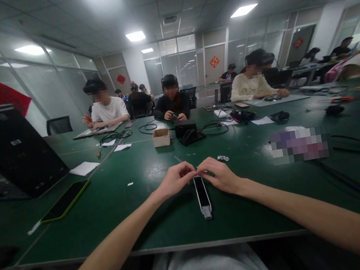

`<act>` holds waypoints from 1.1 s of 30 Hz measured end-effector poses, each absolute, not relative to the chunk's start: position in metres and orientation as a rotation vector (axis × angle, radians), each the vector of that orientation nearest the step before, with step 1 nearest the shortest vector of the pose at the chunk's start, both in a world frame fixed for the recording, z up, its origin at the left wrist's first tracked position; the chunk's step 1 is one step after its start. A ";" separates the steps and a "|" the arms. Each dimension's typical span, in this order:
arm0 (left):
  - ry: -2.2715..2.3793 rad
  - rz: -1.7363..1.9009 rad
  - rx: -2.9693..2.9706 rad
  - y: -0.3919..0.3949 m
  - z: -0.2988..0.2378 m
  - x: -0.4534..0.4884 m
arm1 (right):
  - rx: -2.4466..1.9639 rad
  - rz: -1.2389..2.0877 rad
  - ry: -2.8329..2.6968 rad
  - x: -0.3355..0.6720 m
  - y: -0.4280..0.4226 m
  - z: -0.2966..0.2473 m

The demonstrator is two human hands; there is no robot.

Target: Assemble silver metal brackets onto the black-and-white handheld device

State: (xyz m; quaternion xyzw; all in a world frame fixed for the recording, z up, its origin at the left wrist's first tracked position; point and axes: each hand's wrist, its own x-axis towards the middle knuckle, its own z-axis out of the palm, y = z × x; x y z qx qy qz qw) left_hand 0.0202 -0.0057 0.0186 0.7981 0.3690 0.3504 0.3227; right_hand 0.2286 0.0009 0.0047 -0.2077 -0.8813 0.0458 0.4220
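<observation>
a slim black gadget with a white rim and a grey stub at its near end lies flat on the green surface, pointing straight away from the wearer, just in front of the belly. the left hand comes in from 8 o'clock and the right hand from 4 o'clock, and their fingertips meet at the gadget's far end. each grip is drawn together in a pinch, but the fingers hide that end, so i cannot tell whether they are clamped on the gadget or on something small there. a small metal bit sits just beside the right hand, at about 1 o'clock. farther out at 12 o'clock are a small cardboard box and a black case, with black cables looping nearby. at 9 o'clock lies a phone in a green case, and a white sheet of paper lies at 10 o'clock beside a propped-up black laptop. a blurred patch covers something at 2 o'clock. across the surface, a person in a white t-shirt, a person in black and a person in a cream top sit working with their own hands.
</observation>
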 end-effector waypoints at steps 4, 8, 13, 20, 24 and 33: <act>0.893 0.902 1.954 -0.003 0.013 0.022 | -0.501 0.115 -2.169 0.228 0.001 0.005; 0.892 0.892 1.884 -0.002 0.010 0.023 | -0.474 0.111 -2.162 0.228 0.003 0.004; 0.888 0.885 1.909 -0.001 0.008 0.023 | -0.511 0.072 -2.170 0.227 0.003 0.003; 0.964 0.838 2.092 0.001 0.018 0.015 | -0.614 0.011 -2.191 0.233 0.009 0.004; 1.137 0.680 2.276 0.008 0.026 0.000 | -0.745 0.044 -2.263 0.244 0.013 0.007; 1.128 0.562 2.322 0.018 0.013 -0.008 | -0.832 0.129 -2.525 0.251 0.017 0.005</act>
